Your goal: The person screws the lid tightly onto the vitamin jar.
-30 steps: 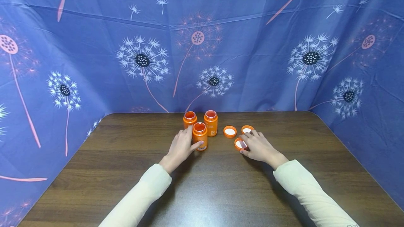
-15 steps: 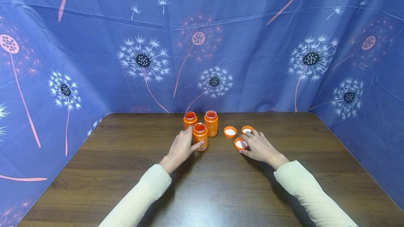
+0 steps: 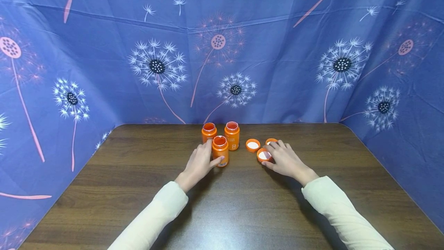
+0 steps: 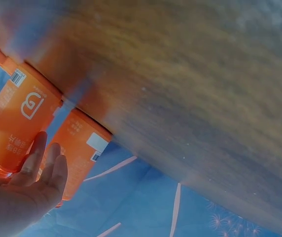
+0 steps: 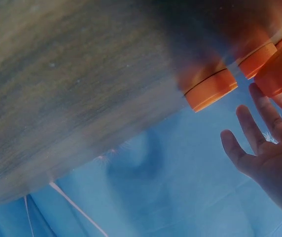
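On the table (image 3: 222, 211) I have the left hand (image 3: 198, 162) curled round the near jar (image 3: 222, 151), thumb in front, and the right hand (image 3: 287, 160) pinching the near lid (image 3: 264, 155) by its rim. Jars: 3, orange, upright, mouths uncovered, with 2 rear jars (image 3: 232, 139) standing behind. I judge them light, stiff and smooth; hold at mid-body. Lids: 3, right of the jars, white inner faces up, 2 far lids (image 3: 253, 146) lying beyond. I expect low weight and slippery edges; pinch opposite sides of the rim.

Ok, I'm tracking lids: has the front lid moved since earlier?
Yes: the front lid shifted slightly upward in the head view, closer to the leftmost lid.
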Tool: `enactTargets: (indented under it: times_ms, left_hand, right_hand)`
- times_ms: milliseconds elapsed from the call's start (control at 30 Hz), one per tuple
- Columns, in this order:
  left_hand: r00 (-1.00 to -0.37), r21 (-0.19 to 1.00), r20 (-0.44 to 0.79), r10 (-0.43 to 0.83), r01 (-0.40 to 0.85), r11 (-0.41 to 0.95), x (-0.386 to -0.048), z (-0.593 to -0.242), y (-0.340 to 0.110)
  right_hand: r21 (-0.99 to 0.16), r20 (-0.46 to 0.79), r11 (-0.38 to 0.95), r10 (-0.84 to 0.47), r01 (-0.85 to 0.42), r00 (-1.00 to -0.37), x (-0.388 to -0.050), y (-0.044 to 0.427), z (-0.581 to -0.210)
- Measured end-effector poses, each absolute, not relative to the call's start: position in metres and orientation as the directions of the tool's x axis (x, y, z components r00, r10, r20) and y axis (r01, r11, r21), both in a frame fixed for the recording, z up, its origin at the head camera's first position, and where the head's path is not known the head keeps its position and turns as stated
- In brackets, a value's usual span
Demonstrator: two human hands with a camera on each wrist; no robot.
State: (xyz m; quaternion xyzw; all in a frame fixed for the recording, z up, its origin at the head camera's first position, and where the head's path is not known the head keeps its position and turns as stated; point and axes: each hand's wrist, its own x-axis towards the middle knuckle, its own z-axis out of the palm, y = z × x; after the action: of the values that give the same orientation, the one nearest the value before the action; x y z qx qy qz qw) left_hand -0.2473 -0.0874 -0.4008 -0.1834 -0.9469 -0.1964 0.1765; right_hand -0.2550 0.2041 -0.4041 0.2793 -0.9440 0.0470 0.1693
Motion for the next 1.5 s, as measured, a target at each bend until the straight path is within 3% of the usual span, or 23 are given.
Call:
enactTargets:
  times_ms: [933, 1500]
  left_hand:
    - [-0.835, 0.258, 0.459, 0.304, 0.452, 0.854, -0.234, -0.402, -0.088]
    - [-0.83, 0.289, 0.453, 0.326, 0.482, 0.827, -0.227, -0.403, -0.089]
  right_hand:
    - [-0.07, 0.4, 0.838, -0.473, -0.541, -0.785, -0.253, 0.194, -0.385]
    - [-0.057, 0.505, 0.776, -0.52, -0.628, -0.689, -0.253, 0.178, -0.377]
